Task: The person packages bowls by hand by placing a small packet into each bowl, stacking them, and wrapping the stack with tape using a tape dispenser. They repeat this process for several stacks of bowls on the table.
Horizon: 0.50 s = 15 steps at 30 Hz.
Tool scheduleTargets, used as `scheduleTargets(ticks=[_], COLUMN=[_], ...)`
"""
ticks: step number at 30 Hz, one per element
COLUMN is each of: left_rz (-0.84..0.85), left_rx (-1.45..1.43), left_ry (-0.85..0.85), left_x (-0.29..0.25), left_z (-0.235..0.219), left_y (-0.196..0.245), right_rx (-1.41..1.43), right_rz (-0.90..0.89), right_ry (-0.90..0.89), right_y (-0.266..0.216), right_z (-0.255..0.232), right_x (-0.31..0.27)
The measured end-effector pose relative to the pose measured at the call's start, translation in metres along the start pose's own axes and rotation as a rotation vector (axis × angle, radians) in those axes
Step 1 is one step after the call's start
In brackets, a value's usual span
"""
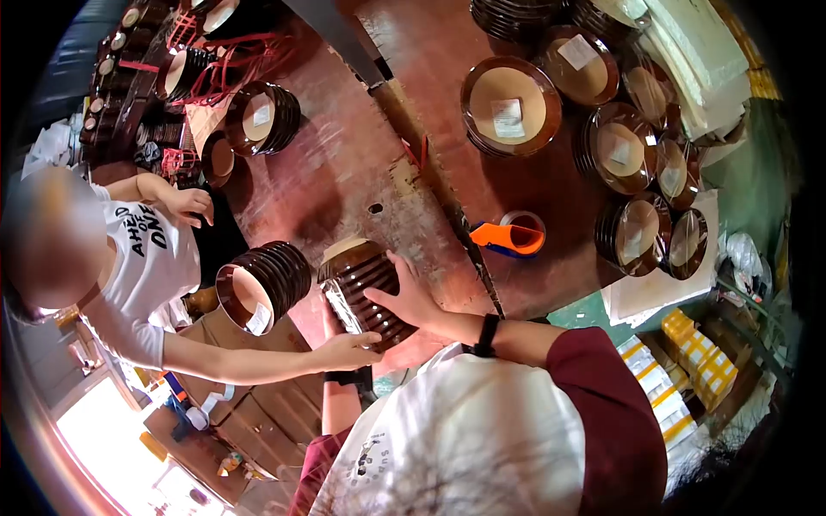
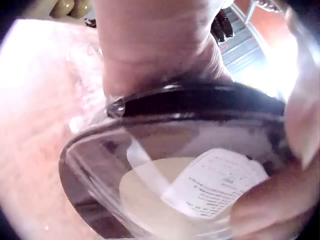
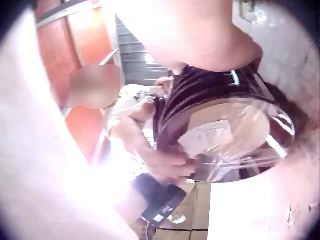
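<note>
Brown glossy bowls in clear film form a wrapped stack (image 1: 366,279), held on its side above the red table. My right hand (image 1: 404,297) grips its near right side, thumb and fingers spread around it; in the right wrist view my hand (image 3: 200,37) lies over the stack (image 3: 225,125). My left hand (image 1: 330,322) holds the opposite side, largely hidden by the stack and another person's hand (image 1: 351,353), which touches the lower end. The left wrist view shows my left hand (image 2: 160,50) against the stack (image 2: 160,200), with a white label under the film.
Across the left side stands another person (image 1: 146,249). Another bowl stack (image 1: 267,284) is close to the held one. Orange-and-blue tape dispenser (image 1: 509,238) rests right of the table gap. Several wrapped stacks (image 1: 512,107) stand at the upper right, more (image 1: 262,119) at the upper left.
</note>
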State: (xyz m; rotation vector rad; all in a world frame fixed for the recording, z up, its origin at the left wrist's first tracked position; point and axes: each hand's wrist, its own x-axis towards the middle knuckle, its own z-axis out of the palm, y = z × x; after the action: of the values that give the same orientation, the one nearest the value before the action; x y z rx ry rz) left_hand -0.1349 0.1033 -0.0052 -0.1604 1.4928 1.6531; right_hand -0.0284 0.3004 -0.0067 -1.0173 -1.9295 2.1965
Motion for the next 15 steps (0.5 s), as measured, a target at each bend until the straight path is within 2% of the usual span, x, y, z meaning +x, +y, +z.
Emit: scheduleTargets(ticks=[2, 3, 12, 15], left_rz=[-0.021, -0.025, -0.074, -0.051], left_rx=[-0.020, -0.028, -0.047, -0.039], left_ry=[0.010, 0.015, 0.060, 0.082], left_x=[-0.004, -0.004, -0.024, -0.026], left_z=[0.000, 0.000, -0.005, -0.006], left_y=[-0.008, -0.011, -0.022, -0.021], right_rx=[-0.183, -0.242, -0.343, -0.360], right_rz=[-0.039, -0.124, -0.302, -0.306], right_ry=[-0.014, -0.003, -0.127, -0.134], right_y=[-0.022, -0.024, -0.038, -0.040], right_z=[-0.019, -0.024, -0.037, -0.034], right_x=[-0.016, -0.020, -0.035, -0.036])
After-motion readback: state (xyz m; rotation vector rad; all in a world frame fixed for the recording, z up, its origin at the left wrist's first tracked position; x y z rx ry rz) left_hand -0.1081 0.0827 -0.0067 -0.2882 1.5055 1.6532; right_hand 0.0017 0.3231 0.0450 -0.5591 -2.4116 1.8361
